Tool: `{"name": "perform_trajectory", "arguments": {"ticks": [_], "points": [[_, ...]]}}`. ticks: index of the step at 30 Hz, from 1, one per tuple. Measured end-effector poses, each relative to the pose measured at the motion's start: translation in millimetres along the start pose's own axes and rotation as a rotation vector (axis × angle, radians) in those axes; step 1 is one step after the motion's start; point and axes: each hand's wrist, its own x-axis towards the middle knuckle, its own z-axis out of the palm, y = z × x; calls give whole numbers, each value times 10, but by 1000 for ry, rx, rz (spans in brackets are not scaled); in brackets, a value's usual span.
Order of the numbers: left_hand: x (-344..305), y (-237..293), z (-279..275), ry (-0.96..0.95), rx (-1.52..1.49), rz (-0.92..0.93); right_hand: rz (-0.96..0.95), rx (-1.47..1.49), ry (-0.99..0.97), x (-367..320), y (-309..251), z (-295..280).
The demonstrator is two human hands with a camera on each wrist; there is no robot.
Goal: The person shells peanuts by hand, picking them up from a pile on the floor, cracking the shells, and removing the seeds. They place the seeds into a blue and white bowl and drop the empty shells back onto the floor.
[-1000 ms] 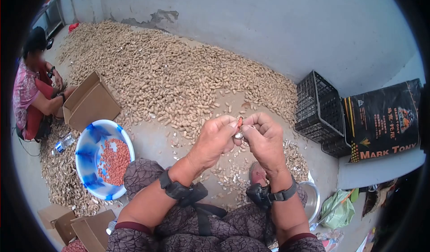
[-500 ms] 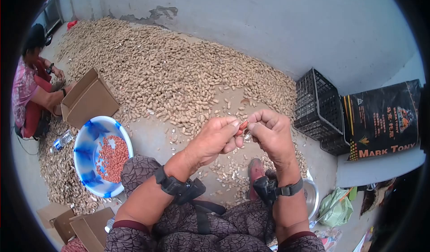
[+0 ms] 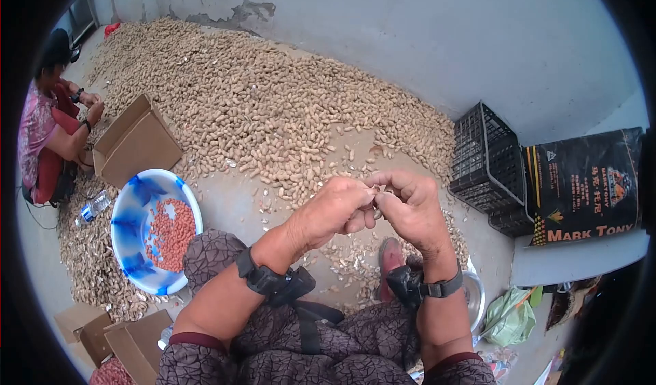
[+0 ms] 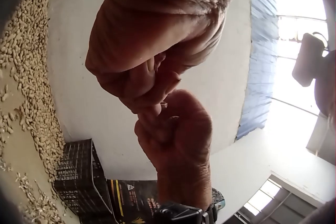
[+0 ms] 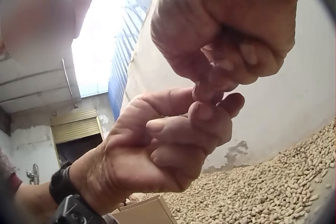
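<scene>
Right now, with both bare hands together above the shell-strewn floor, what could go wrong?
The left hand and right hand pinch a small pale piece, mostly hidden; it could slip among the pale, broken peanut shells below. The left knee, in dark patterned cloth, lies close to the round blue-and-white plastic basin; a shift might jolt its red-skinned peanut kernels.
</scene>
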Motion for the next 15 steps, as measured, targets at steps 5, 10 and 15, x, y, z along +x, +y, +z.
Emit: {"name": "perform_trajectory", "arguments": {"ticks": [5, 10, 15], "points": [[18, 29, 11, 115, 129, -65, -9, 15, 44, 8, 97, 15], [3, 37, 15, 66, 8, -53, 31, 10, 35, 18, 108, 5], [1, 49, 3, -26, -108, -26, 52, -10, 16, 21, 49, 4]]}}
